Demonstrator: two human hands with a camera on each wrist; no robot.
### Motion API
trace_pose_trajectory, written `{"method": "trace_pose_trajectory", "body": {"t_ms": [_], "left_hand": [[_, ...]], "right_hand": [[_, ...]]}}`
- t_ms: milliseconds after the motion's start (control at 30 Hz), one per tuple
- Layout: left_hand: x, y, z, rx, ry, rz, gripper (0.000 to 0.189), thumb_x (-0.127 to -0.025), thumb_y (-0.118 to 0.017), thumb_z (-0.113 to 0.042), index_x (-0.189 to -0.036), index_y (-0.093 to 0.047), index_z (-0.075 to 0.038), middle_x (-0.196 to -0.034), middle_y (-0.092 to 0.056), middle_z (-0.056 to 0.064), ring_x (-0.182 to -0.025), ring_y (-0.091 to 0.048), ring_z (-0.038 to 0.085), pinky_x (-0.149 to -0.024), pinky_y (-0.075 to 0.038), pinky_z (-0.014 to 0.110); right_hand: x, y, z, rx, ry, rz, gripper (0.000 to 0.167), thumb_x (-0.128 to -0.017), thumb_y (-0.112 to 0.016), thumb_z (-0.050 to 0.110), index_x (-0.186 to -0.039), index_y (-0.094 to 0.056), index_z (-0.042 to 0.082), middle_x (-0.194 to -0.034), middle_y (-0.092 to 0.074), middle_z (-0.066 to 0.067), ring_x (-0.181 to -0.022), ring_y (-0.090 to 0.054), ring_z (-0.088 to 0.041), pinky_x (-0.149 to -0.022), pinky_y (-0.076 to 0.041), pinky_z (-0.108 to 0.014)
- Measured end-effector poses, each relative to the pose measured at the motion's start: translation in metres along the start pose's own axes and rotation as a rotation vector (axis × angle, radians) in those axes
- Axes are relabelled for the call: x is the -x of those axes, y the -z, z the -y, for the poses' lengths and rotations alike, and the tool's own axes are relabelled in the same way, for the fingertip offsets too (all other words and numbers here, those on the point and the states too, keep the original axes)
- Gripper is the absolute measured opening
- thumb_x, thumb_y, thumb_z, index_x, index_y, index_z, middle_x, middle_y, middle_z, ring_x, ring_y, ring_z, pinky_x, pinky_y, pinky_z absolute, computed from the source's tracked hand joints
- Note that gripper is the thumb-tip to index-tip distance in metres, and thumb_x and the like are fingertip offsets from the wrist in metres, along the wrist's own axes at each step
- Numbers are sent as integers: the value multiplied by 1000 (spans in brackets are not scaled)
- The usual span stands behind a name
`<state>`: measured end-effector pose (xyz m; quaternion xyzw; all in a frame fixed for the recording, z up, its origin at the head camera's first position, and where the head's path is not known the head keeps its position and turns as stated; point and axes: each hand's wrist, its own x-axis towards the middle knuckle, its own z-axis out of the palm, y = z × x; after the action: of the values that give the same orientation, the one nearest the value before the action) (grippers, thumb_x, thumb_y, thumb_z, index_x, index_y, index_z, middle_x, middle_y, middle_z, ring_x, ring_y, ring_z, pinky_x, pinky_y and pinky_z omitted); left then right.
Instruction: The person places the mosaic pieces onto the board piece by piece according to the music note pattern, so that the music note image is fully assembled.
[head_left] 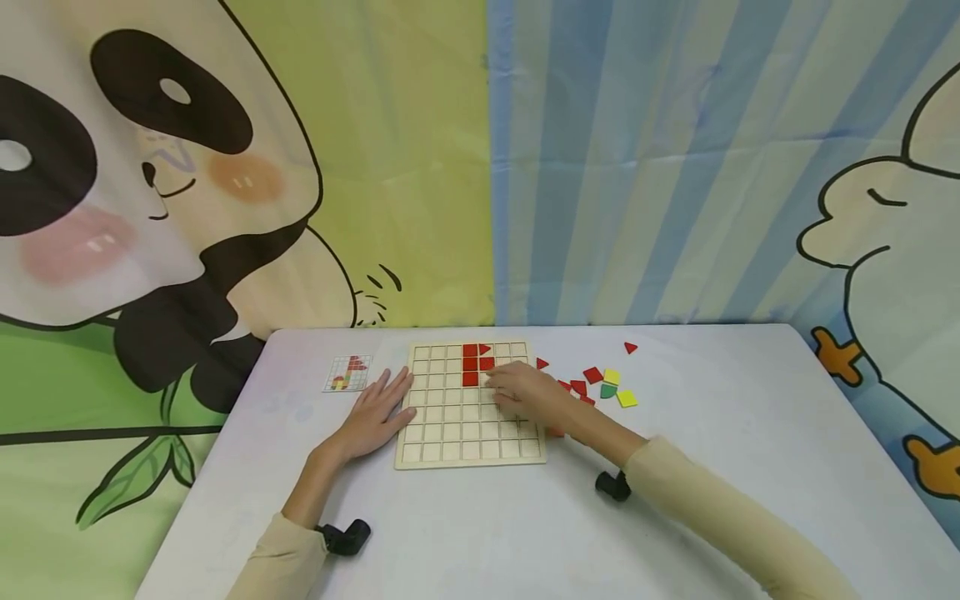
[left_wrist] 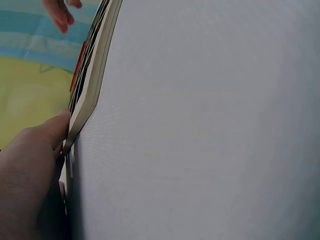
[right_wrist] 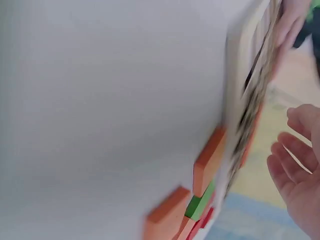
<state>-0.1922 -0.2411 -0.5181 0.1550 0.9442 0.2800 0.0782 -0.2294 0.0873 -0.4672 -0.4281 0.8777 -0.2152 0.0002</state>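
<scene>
A pale wooden grid board [head_left: 442, 421] lies on the table. Several red squares [head_left: 470, 364] and a red triangle [head_left: 484, 349] sit in cells near its top. My left hand [head_left: 373, 415] rests with spread fingers against the board's left edge; its thumb [left_wrist: 52, 129] touches the edge in the left wrist view. Over the right part of the board hovers my right hand [head_left: 528, 392], just below and right of the red squares. In the right wrist view its loosely bent fingers [right_wrist: 292, 167] are apart, with no piece visible between them. It hides some cells.
A small printed pattern card [head_left: 348, 373] lies left of the board. Loose pieces are scattered to the right, among them a red square [head_left: 592, 375], a green piece [head_left: 608, 390], a yellow square [head_left: 627, 398] and a red triangle [head_left: 631, 347]. A printed curtain [head_left: 600, 167] hangs behind the table.
</scene>
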Motion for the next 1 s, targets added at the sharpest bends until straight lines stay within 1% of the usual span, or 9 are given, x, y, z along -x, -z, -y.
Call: {"method": "trace_pose_trajectory", "body": {"t_ms": [100, 200, 267, 333, 433, 600, 733, 867, 1000], "left_hand": [[-1, 1, -2, -6, -6, 10, 71, -108, -50, -42, -165, -23, -9, -174, -16, 11, -161, -4, 42, -127, -5, 65], [-2, 4, -1, -19, -7, 8, 71, -108, -50, -41, -165, -23, -9, -174, -16, 11, -161, -3, 42, -127, -4, 65], [-2, 7, 0, -25, 2, 2, 71, -108, -50, -41, -165, -23, -9, -174, -16, 10, -161, -3, 40, -127, -4, 63], [-2, 9, 1, -25, -5, -9, 71, -108, -51, -40, -165, -24, -8, -174, -17, 11, -161, -3, 42, -127, -4, 65], [-2, 9, 3, -25, -7, -9, 71, -108, -51, -41, -165, -24, -8, -174, -17, 12, -161, -4, 42, -126, -5, 65], [-2, 4, 4, -12, -2, 1, 71, -108, -50, -41, -165, -23, -9, -174, -16, 11, -161, -3, 41, -127, -4, 64], [-2, 1, 4, -6, 2, -1, 71, -108, -50, -42, -165, -23, -10, -174, -16, 9, -161, -2, 40, -127, -3, 64], [-2, -2, 4, -3, 3, -1, 71, -108, -50, -43, -166, -23, -11, -174, -16, 9, -161, -2, 40, -127, -3, 63], [-2, -4, 4, 1, 5, -5, 71, -108, -50, -43, -166, -23, -11, -174, -16, 8, -162, -2, 40, -127, -3, 63]], "right_hand": [[42, 4, 18, -75, -10, -36, 29, -95, -74, 10, -123, -74, 3, -129, -72, -13, -122, -66, -30, -98, -59, -39], [78, 6, 28, -72, -1, -106, 29, -91, -78, 9, -120, -75, 6, -124, -73, -8, -116, -68, -26, -92, -61, -36], [95, 6, 29, -46, 3, -157, 31, -88, -81, 8, -118, -76, 7, -122, -74, -7, -114, -69, -24, -90, -62, -36], [108, 7, 27, -15, -1, -206, 35, -84, -84, 5, -118, -76, 7, -121, -74, -7, -113, -69, -23, -90, -62, -37], [123, 10, 20, -1, -44, -242, 39, -81, -86, 2, -118, -76, 7, -120, -74, -6, -110, -69, -23, -89, -62, -38], [135, 21, 7, -11, -163, -231, 34, -82, -85, 2, -114, -77, 7, -112, -75, -2, -103, -71, -21, -86, -63, -38], [136, 28, 2, -44, -243, -171, 29, -85, -83, 4, -114, -77, 7, -114, -74, -4, -105, -71, -24, -87, -63, -39], [131, 31, 0, -74, -281, -137, 26, -88, -81, 7, -114, -78, 5, -120, -73, -11, -112, -70, -30, -89, -62, -43], [114, 34, -6, -110, -293, -116, 26, -91, -78, 7, -116, -76, 1, -125, -71, -17, -116, -68, -36, -91, -61, -47]]}}
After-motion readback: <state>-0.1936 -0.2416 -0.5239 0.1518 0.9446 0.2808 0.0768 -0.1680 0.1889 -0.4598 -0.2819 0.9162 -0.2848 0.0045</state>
